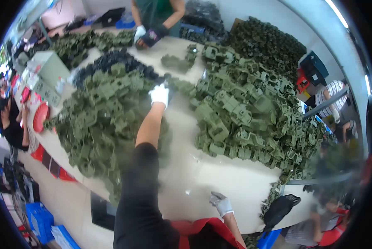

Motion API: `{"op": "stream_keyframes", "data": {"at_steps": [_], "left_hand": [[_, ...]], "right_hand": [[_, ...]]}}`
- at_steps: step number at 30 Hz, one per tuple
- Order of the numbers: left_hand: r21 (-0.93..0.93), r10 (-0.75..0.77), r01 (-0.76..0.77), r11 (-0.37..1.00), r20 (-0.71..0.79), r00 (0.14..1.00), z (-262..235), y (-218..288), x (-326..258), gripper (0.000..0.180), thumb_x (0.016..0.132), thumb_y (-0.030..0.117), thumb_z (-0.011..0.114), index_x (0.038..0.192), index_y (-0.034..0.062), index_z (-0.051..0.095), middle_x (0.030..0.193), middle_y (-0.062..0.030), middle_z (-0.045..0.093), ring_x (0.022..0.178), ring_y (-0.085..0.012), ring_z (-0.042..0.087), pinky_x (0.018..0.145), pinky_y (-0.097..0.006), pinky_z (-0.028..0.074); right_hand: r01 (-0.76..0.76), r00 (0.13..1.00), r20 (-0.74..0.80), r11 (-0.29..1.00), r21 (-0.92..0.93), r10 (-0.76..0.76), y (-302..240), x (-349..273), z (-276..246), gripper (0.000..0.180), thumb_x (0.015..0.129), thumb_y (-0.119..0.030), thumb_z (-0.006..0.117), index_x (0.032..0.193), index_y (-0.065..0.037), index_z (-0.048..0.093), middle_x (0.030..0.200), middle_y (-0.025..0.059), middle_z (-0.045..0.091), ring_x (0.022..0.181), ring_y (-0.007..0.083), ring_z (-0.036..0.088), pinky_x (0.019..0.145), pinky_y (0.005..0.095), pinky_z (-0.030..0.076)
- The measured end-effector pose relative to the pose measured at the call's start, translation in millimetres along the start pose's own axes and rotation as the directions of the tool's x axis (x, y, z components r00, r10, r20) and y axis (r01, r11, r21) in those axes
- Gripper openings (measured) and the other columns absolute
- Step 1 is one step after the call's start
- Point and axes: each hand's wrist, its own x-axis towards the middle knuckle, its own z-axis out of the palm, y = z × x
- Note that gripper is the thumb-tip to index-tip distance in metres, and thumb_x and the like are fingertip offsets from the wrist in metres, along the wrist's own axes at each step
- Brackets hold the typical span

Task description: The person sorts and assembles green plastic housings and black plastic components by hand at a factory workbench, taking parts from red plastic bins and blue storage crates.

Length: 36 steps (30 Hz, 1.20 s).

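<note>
My left hand (159,95), in a white glove, is stretched far across the table to the inner edge of a heap of olive-green moulded parts (107,99). Its fingers look curled together beside the small pieces there; what they grip, if anything, is too blurred to name. A heap of dark navy parts (119,62) lies just beyond the green one. Close to my body, my right hand (222,204), gloved in white with greyish fingertips, hovers over or rests on the pale tabletop (181,166). Its fingers are loosely apart, with nothing in them.
A second large heap of green parts (244,108) covers the table's right side. Across the table a person's gloved hands (140,35) handle a dark item. A black bag (280,209) lies at the right near edge. Blue crates (39,222) stand on the floor at left.
</note>
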Motion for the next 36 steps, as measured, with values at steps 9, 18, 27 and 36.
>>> {"op": "stream_keyframes", "data": {"at_steps": [9, 18, 27, 36], "left_hand": [[-0.271, 0.079, -0.126, 0.954, -0.177, 0.981, -26.0, 8.2, -58.8, 0.036, 0.074, 0.01, 0.066, 0.108, 0.0067, 0.055, 0.114, -0.0208, 0.048, 0.102, -0.0388, 0.051, 0.083, -0.047, 0.048], [-0.937, -0.122, -0.289, -0.196, -0.269, 0.955, -121.3, 40.7, -314.2, 0.056, 0.062, 0.002, 0.082, 0.108, 0.0023, 0.05, 0.119, -0.0129, 0.051, 0.109, -0.0224, 0.052, 0.088, -0.034, 0.047], [-0.56, 0.351, 0.417, -0.716, 0.228, 0.908, -152.3, 63.7, -372.2, 0.062, 0.089, 0.043, 0.06, 0.131, 0.0006, 0.042, 0.127, -0.018, 0.05, 0.106, -0.0294, 0.057, 0.091, -0.039, 0.054], [-0.601, 0.436, 0.616, -0.509, 0.437, 0.786, -151.1, 117.2, -386.8, 0.069, 0.083, 0.057, 0.062, 0.122, 0.0011, 0.049, 0.103, -0.0162, 0.058, 0.08, -0.0245, 0.064, 0.059, -0.025, 0.058]], "right_hand": [[0.036, 0.993, -0.109, 0.998, -0.051, -0.041, 15.5, -39.1, 0.6, 0.038, 0.085, -0.014, 0.066, 0.12, 0.0, 0.06, 0.1, 0.012, 0.069, 0.086, 0.0162, 0.064, 0.074, 0.027, 0.051], [0.28, 0.951, 0.071, 0.935, 0.217, -0.301, -101.2, -72.9, 3.4, 0.044, 0.084, -0.019, 0.069, 0.122, -0.001, 0.06, 0.107, 0.0107, 0.068, 0.096, 0.0151, 0.063, 0.085, 0.0294, 0.05], [0.578, 0.476, -0.389, 0.614, -0.538, -0.789, -145.4, -130.3, -28.7, 0.081, 0.072, -0.013, 0.079, 0.142, -0.007, 0.038, 0.137, 0.0131, 0.046, 0.103, 0.0206, 0.058, 0.085, 0.0314, 0.051], [0.442, 0.846, -0.098, 0.588, 0.677, -0.524, -105.1, -129.5, -62.4, 0.068, 0.073, -0.01, 0.074, 0.134, -0.004, 0.044, 0.116, 0.0091, 0.062, 0.096, 0.0179, 0.063, 0.073, 0.0306, 0.054]]}}
